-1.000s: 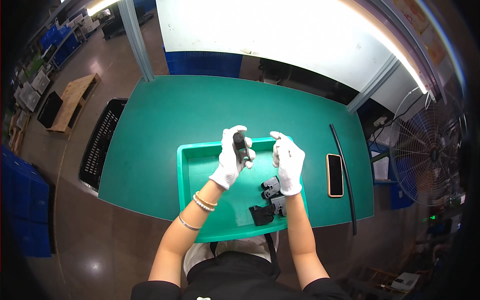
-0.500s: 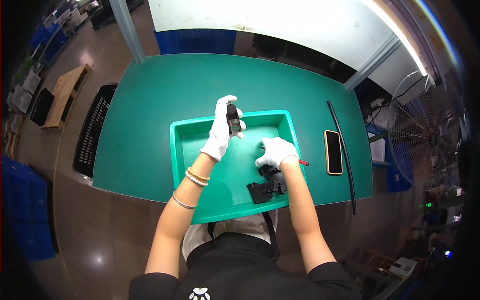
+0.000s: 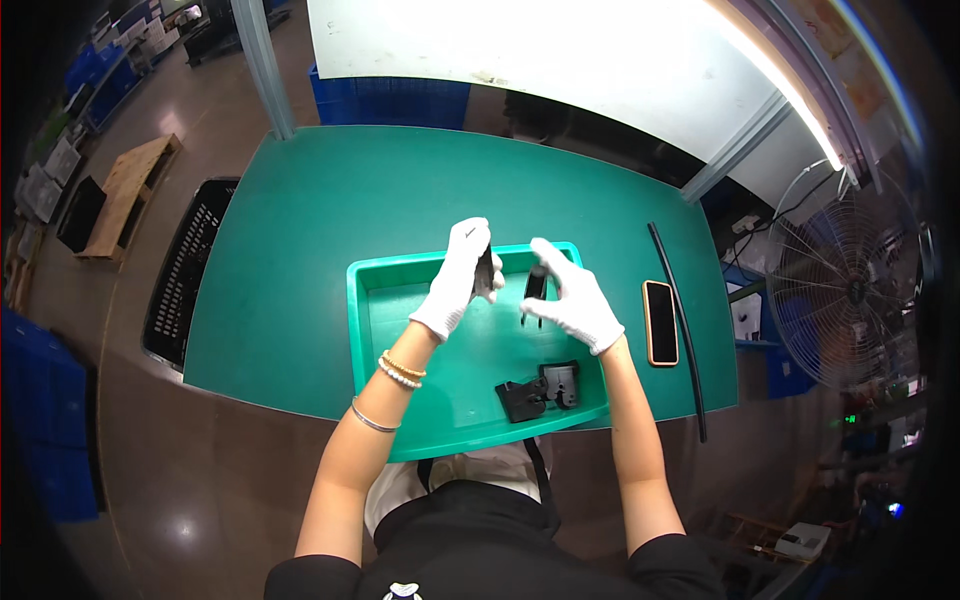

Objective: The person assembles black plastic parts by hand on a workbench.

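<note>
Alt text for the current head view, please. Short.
White-gloved left hand holds a dark part over a green tray; the gloved right hand grips a second dark part. More dark parts lie in the tray; a phone and black tube are to its right.

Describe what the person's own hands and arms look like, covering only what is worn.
The left hand and right hand wear white gloves ending at the wrist. Black sleeves leave both forearms bare. The left arm carries gold-toned beads, white beads and a silver bangle; the right arm shows no jewellery.
</note>
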Tool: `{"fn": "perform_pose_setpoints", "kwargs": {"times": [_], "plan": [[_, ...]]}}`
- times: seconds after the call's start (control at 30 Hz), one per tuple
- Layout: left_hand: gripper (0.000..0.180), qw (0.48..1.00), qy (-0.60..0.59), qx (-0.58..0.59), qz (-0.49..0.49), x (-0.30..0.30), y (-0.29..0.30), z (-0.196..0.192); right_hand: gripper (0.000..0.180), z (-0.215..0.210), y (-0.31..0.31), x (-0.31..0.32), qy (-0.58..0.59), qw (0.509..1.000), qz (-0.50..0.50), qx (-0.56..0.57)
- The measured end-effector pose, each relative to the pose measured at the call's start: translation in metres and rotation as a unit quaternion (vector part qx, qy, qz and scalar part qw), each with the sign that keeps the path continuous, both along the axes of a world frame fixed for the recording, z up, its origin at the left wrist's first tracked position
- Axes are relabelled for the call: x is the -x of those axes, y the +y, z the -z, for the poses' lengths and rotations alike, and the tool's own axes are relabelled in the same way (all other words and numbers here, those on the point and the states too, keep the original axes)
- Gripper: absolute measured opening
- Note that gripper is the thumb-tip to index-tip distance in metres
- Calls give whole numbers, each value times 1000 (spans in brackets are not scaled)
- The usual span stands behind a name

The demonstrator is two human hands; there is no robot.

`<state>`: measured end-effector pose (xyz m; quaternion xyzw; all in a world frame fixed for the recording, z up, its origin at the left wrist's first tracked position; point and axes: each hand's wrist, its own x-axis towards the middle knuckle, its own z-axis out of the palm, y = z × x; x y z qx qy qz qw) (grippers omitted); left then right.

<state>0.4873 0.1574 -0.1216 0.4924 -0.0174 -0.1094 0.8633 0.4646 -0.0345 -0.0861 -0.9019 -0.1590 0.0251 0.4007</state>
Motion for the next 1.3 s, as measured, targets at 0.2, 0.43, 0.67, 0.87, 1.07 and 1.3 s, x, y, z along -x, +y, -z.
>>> {"fn": "perform_pose_setpoints", "kwargs": {"times": [0.2,0.43,0.67,0.87,1.07,1.3], "plan": [[40,991,76,21,103,7,0,-12,75,-14,21,-1,-104,990,12,-94],[45,990,-3,-5,138,14,-1,-21,72,1,24,2,-90,985,-15,-148],[50,990,-74,-104,55,12,-2,-24,60,5,22,5,-54,987,22,-149],[45,986,-67,-142,51,12,-5,-29,37,21,19,0,7,914,16,-405],[42,986,-65,-150,34,14,-8,-24,20,3,28,6,-177,974,88,-111],[41,974,-122,-194,-2,15,-12,-19,21,16,22,3,-228,968,67,-85]]}}
